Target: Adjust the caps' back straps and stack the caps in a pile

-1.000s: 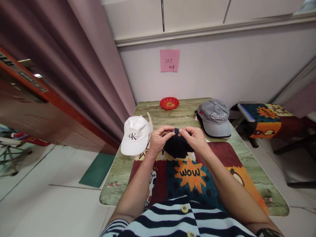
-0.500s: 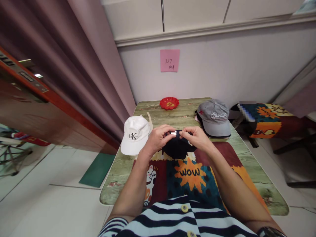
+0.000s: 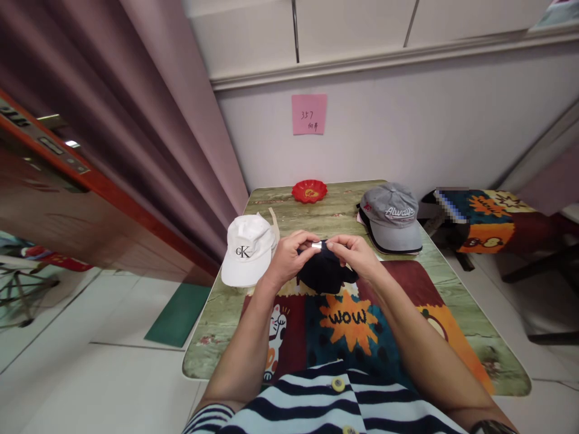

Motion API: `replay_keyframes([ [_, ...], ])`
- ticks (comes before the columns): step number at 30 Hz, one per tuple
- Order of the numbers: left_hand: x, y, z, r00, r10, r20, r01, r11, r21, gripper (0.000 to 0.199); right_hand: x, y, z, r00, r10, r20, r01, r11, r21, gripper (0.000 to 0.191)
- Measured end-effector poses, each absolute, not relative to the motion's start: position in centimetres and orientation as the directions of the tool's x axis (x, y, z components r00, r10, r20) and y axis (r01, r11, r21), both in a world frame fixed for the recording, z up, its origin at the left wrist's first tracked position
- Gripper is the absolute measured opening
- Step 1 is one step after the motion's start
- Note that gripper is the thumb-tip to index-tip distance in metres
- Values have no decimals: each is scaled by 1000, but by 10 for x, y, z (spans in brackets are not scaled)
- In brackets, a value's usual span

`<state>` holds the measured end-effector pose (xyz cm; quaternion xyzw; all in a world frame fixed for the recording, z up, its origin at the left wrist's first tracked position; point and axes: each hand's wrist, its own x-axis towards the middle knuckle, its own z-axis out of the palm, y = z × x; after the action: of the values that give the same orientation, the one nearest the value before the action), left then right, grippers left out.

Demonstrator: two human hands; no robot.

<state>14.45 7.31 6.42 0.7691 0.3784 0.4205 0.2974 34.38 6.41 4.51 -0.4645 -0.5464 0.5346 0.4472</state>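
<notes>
Over the patterned mat, a black cap (image 3: 324, 274) is held between my two hands. My left hand (image 3: 293, 256) pinches the cap's strap at a small silver buckle (image 3: 316, 245). On the other side of the buckle, the fingers of my right hand (image 3: 351, 253) are closed on the same strap. Part of the cap is covered by my fingers. To the left of my left hand lies a white cap (image 3: 248, 250) with black letters, its pale strap sticking up behind. A grey cap (image 3: 392, 214) lettered "Always" sits on top of a darker cap, right of my hands.
A red scalloped dish (image 3: 309, 191) stands at the table's back. The mat (image 3: 289, 337) covers the front of the wood-patterned table (image 3: 212, 343). A pink note (image 3: 309, 114) is on the wall. Left are a curtain (image 3: 167, 120) and an orange-brown door (image 3: 90, 187).
My right hand has shifted slightly left along the strap, closer to the buckle. Both hands keep hold of the black cap. The other caps stay where they were.
</notes>
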Motion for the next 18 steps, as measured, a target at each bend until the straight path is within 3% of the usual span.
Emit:
replay_keyframes([
  [8, 146, 71, 63, 389, 818, 424, 334, -554, 763, 13, 338, 64, 42, -176, 984, 18, 89, 35, -995, 36],
  [18, 142, 72, 63, 427, 797, 428, 395, -590, 704, 11, 342, 69, 39, -126, 992, -9, 155, 11, -988, 13],
])
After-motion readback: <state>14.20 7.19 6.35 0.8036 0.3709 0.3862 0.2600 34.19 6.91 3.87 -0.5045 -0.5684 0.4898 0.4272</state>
